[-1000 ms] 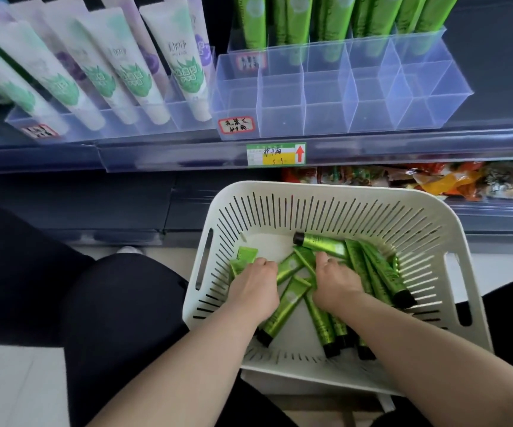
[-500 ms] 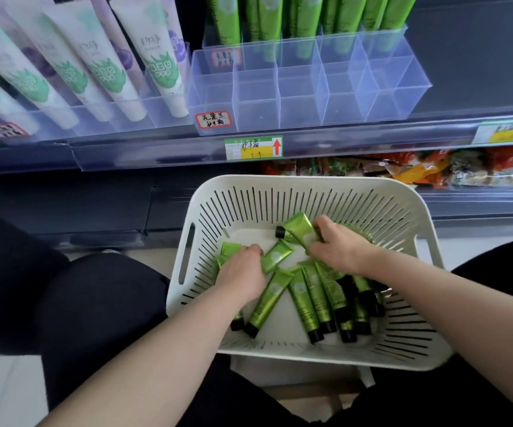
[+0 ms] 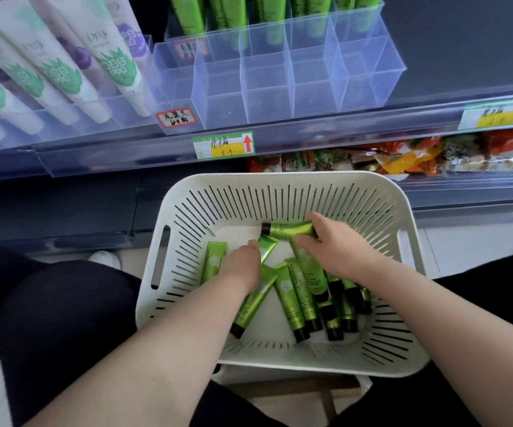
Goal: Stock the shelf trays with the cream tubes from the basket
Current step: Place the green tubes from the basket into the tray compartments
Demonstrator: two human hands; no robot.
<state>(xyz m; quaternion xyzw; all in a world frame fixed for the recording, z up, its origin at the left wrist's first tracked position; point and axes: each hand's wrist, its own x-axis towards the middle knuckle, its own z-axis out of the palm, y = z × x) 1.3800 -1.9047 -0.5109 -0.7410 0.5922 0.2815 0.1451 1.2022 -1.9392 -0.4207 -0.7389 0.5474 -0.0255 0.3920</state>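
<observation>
Basket (image 3: 279,180) of green tubes (image 3: 295,300) below a clear shelf tray (image 3: 267,97).
Right hand (image 3: 338,251) pinches one tube (image 3: 289,231) lying crosswise, black cap pointing left, just short of the far wall; bare basket floor opens left of the grip. Left hand (image 3: 242,268) curls over a second tube (image 3: 267,248), its hold hidden. Loose tubes nearer than both grips lie lengthwise, caps toward the person.

Noted shiny green cream tubes (image 3: 292,300) with black caps (image 3: 301,334), a white slotted basket (image 3: 279,179), clear bluish shelf trays (image 3: 267,98), a green-yellow price label (image 3: 218,147) with red arrow (image 3: 248,142).
</observation>
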